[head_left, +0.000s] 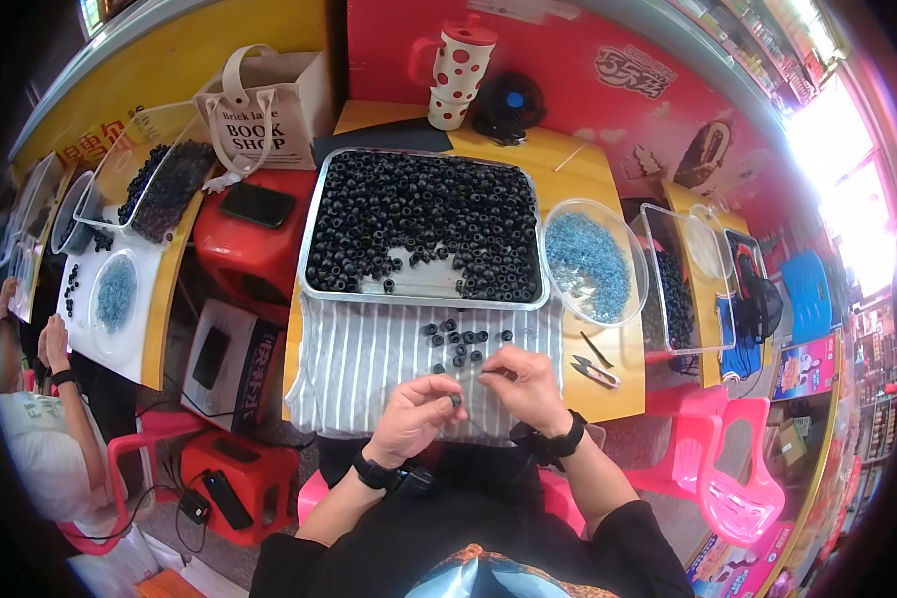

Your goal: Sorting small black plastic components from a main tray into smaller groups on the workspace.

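Observation:
Over the near edge of a grey-and-white striped cloth [344, 369], my left hand [416, 414] pinches a small dark round piece [456, 401] between thumb and fingertips. To its right, my right hand [526, 387] is closed in a pinch; what lies between its fingertips is too small to make out. Several loose black round pieces with holes [457, 339] lie on the cloth just beyond my hands. Behind them stands a metal tray [419, 297] heaped with the same black pieces [419, 204]. A clear round dish [640, 289] of tiny light-blue pieces [588, 254] is at its right.
Thread snips [595, 373] and dark tweezers [596, 349] lie at the table's right. A spotted tumbler [461, 75] and a black fan [509, 105] stand behind the tray. Clear bins [683, 289] flank the table. At far left, another person's hand [54, 342] works near a white table.

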`<state>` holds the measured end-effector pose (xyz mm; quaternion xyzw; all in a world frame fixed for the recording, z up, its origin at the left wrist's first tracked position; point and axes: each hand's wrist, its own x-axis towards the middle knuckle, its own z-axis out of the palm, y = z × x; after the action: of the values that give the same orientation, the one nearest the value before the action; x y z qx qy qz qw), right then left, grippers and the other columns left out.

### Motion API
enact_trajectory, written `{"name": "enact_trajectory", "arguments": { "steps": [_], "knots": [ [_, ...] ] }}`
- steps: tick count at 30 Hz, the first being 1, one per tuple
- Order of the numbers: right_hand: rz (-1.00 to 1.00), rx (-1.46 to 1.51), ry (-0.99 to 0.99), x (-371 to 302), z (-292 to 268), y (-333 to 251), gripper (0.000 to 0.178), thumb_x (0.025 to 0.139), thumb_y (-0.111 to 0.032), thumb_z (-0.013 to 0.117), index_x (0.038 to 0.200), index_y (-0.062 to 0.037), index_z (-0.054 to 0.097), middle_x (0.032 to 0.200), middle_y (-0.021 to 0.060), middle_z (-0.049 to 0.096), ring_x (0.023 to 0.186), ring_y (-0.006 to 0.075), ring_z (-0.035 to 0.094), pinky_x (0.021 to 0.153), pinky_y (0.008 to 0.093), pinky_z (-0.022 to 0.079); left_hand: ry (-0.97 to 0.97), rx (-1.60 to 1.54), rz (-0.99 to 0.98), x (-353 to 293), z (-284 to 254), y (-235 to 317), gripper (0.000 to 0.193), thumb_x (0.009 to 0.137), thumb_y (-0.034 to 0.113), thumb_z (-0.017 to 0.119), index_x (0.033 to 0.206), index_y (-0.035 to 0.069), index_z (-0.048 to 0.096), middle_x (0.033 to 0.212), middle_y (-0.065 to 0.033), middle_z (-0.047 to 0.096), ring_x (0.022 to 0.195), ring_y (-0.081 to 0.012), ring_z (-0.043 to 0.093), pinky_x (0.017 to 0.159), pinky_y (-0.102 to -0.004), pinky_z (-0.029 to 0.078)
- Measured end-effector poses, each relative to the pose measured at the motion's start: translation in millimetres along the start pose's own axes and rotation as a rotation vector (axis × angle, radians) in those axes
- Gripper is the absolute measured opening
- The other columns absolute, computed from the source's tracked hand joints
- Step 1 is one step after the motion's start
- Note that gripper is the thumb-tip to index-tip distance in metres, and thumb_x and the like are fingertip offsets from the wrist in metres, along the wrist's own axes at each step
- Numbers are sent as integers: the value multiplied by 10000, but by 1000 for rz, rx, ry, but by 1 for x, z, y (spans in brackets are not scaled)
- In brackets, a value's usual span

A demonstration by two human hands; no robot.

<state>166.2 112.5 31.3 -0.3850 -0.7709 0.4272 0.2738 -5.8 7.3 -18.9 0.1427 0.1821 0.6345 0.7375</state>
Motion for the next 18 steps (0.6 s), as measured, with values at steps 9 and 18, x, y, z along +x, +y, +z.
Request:
{"name": "enact_trajectory", "arguments": {
  "steps": [9,18],
  "knots": [
    [-23,4,40,2,7,-7,135,725,54,700,830,-6,641,771,85,584,640,189,576,556,279,441,-8,-27,-12,0,0,1,216,893,47,642,1089,-36,605,1035,-91,593,875,-201,641,741,-279,514],
    [20,-33,139,-6,2,-7,129,742,23,727,786,-18,612,677,35,562,596,88,534,537,228,411,-15,-29,-9,0,0,1,217,900,62,639,1093,-31,604,1019,-88,594,876,-194,639,734,-275,507]
  ]
}}
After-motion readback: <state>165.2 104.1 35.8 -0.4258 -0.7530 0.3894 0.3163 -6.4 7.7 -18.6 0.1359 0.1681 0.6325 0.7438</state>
